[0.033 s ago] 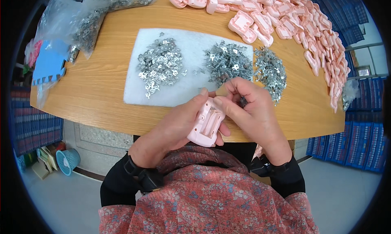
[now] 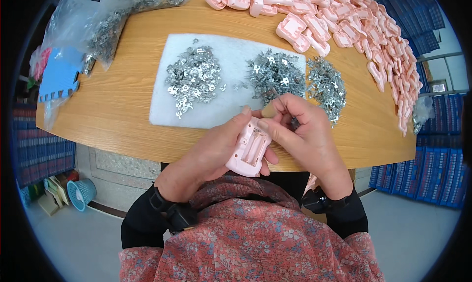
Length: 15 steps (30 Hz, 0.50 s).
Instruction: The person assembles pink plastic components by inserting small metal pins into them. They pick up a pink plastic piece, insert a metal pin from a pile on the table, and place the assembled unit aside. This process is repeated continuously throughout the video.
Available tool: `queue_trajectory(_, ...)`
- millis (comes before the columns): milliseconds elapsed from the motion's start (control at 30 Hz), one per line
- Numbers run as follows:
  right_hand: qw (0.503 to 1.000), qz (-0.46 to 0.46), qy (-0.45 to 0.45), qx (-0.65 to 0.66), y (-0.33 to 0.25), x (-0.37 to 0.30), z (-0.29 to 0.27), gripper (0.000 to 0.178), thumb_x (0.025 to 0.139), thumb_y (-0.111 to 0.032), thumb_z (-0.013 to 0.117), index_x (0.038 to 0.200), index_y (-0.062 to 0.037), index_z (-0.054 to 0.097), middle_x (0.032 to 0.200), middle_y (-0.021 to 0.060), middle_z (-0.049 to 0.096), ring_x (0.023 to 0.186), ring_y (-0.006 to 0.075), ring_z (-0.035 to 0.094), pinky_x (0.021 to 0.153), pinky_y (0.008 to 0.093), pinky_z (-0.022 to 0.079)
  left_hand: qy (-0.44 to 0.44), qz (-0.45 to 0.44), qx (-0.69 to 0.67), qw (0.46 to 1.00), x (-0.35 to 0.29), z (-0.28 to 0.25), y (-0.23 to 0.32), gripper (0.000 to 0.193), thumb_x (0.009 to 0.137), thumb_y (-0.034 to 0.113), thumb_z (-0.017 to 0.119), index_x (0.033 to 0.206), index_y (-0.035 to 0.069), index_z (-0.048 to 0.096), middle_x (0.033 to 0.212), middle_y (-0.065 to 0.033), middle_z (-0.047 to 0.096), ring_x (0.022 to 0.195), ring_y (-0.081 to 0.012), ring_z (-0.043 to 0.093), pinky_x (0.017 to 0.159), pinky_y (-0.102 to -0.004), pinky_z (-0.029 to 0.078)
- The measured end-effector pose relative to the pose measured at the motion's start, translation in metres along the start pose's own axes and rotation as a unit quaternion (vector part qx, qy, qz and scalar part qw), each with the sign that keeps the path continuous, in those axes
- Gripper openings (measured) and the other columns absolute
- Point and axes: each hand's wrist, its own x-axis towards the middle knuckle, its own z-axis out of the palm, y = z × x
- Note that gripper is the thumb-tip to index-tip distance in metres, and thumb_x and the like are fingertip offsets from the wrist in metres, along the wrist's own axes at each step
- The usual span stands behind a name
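The wooden table [image 2: 118, 85] is the largest thing here, and its curved near edge passes just before the person. On its far right side there spreads a big pile of pink plastic shells [image 2: 344, 24], many of them lying one over another. Toward the middle lies a white soft sheet [image 2: 162, 98], and at the far left stands a clear plastic bag [image 2: 105, 39] with small metal parts inside, beside a blue foam piece [image 2: 61, 73]. Two heaps of shiny metal pieces, a left heap [image 2: 194, 75] and a middle heap [image 2: 275, 73], rest on the sheet; a right heap [image 2: 327, 88] is just beside its right edge. The left hand [image 2: 211, 149] is closed around a pink casing [image 2: 253, 149], which is tilted near the table's edge, its long hollow facing up. The right hand [image 2: 307, 132] has curled fingers gripping a tan piece [image 2: 268, 110], with its thumb at the casing's upper end; whether it also pinches a metal part, I cannot tell. A thin grey rod [image 2: 274, 91] shows above these fingers.
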Motion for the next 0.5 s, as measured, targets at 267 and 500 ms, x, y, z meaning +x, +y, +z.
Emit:
queue_trajectory(267,0.998,-0.039,0.001,-0.043,0.002,0.004,0.007,0.016,0.088,-0.011,0.072,0.086,-0.0007,0.059,0.072,0.0059,0.053,0.060,0.0119,0.054,0.055,0.0289,0.044,0.002,-0.003,0.004,1.000,-0.001,0.000,0.003,0.068,0.106,0.052,0.011,0.125,0.002,0.053,0.085,-0.0214,0.070,0.068,-0.0298,0.071,0.059,-0.0358,0.059)
queue_trajectory(500,0.998,-0.027,0.023,-0.047,0.001,-0.005,0.001,0.016,0.088,-0.011,0.071,0.098,-0.0010,0.065,0.077,0.0050,0.057,0.063,0.0100,0.054,0.058,0.0262,0.045,-0.009,0.005,-0.015,1.000,-0.001,-0.001,0.004,0.063,0.106,0.051,0.014,0.130,0.005,0.050,0.086,-0.0216,0.070,0.068,-0.0299,0.071,0.060,-0.0360,0.058)
